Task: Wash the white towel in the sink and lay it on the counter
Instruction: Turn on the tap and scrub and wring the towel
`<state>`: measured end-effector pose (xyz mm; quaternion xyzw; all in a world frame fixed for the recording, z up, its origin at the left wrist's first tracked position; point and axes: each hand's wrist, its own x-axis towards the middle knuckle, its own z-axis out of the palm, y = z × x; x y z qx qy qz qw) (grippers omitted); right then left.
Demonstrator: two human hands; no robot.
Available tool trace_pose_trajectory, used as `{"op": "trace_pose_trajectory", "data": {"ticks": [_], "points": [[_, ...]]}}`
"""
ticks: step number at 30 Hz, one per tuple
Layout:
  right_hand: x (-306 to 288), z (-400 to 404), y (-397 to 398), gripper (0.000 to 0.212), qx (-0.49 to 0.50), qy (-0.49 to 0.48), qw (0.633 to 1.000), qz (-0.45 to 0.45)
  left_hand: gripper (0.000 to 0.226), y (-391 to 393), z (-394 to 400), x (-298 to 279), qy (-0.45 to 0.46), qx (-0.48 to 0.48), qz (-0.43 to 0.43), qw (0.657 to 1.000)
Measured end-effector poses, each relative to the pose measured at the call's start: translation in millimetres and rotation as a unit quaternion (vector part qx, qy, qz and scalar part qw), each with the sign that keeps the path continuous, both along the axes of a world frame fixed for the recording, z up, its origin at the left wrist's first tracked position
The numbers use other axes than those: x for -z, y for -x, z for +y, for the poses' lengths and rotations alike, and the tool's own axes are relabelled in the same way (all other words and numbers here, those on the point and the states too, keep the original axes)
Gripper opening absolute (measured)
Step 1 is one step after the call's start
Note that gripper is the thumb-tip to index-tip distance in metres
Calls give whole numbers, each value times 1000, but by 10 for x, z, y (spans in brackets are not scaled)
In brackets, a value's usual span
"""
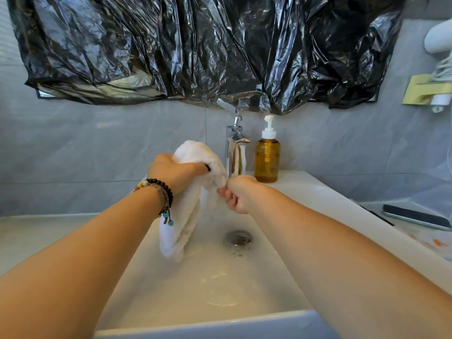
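The sink [244,321] basin lay open below the hands, its drain [237,238] uncovered and water pooled on the bottom; the near rim crossed the lower frame. The tap [235,148] and a soap bottle [267,157] stood close behind the hands on the back ledge. The tabletop [36,236] ran off to the left, grey tiles behind, black plastic [195,50] hung above. The towel [181,216] hung over the basin, off the bottom. The left hand [175,174] gripped its bunched top, fingers curled round it; the right hand [238,194] pinched an edge just beside the tap.
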<state>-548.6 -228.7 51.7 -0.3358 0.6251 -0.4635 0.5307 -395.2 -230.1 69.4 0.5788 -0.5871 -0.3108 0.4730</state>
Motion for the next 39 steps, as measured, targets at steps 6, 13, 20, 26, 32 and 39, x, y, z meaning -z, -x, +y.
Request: {"op": "trace_pose_trajectory", "data": {"ticks": [6,13,20,26,32,39], "points": [[59,-22,52,22,49,31,998,20,52,-44,13,-33,12,15,27,999],[-18,76,-6,20,36,25,990,138,48,50,18,2,-52,30,58,996],[-109,252,227,17,-68,68,970,221,105,118,44,-9,-110,32,192,975],[399,311,374,53,-210,55,823,525,104,59,69,-101,-48,-10,250,967],[904,309,39,84,-290,2,678,676,59,-3,38,-92,-18,-22,250,968],[968,469,-259,61,-422,245,550,678,26,9,39,-61,25,-9,209,978]]}}
